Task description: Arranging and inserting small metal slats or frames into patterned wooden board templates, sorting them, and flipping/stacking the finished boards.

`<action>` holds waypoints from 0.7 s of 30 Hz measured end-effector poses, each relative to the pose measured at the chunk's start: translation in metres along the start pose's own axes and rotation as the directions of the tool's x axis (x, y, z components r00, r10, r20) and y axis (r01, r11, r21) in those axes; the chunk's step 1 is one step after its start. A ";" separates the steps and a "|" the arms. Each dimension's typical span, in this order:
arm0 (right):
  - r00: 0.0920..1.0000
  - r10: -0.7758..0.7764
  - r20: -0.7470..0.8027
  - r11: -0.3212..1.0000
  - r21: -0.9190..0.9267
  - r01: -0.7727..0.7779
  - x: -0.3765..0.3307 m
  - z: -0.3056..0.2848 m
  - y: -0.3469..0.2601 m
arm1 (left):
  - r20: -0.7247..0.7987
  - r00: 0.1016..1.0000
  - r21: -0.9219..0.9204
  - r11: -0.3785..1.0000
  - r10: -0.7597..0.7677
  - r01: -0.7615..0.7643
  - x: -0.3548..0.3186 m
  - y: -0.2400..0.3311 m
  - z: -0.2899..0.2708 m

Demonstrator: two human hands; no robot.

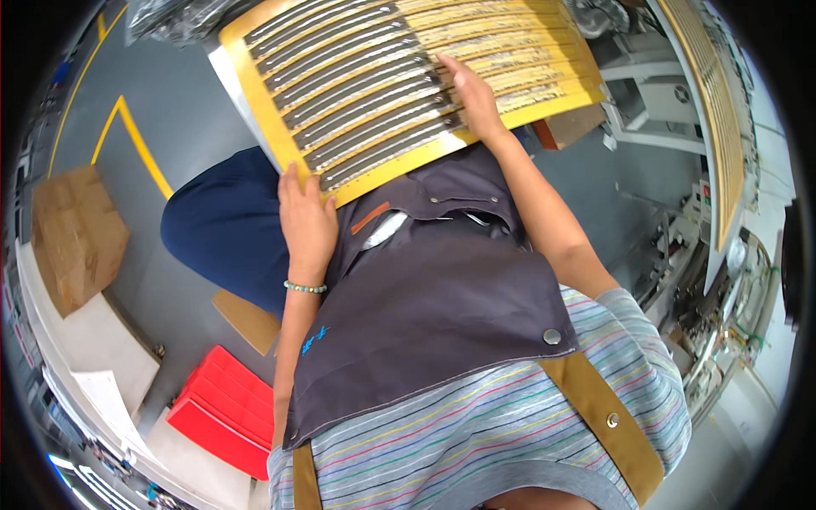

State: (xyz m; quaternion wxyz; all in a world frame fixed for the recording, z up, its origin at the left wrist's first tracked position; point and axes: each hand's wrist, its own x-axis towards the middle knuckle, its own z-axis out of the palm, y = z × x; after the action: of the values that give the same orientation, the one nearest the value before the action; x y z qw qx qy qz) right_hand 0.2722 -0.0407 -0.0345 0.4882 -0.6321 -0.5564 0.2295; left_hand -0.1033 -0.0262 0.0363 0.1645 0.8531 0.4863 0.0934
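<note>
A yellow slotted board [382, 174] leans across the far side of my lap. Long dark strips [340, 72] lie side by side in its left half, while the right half shows paler, shiny rows [510, 51]. My left hand [308, 223] holds the board's near left corner, its fingertips over the yellow edge and the thumb hidden. My right hand [478, 106] rests on the middle of the board with the index finger stretched along the strip ends. The other right fingers are partly hidden, and nothing shows held in that hand.
To the left stand a cardboard box [78, 234] and a red plastic bin [225, 408]. Clear plastic wrapping [183, 17] lies beyond the board. At the right are a tall slotted panel [710, 110], a white metal frame [659, 106] and machinery [680, 255]. A small brown box [568, 127] sits beneath the board.
</note>
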 end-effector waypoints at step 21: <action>0.727 -0.400 0.558 0.869 -0.020 0.494 -0.016 0.124 -0.105 | -0.093 0.994 -0.363 0.931 -0.065 0.027 0.008 -0.010 0.019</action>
State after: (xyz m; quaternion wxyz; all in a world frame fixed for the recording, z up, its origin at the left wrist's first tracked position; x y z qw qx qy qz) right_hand 0.1141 -0.0211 0.0016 0.2989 -0.4273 -0.8232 0.2247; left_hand -0.1014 -0.0179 0.0145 0.2952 0.7906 0.4888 0.2213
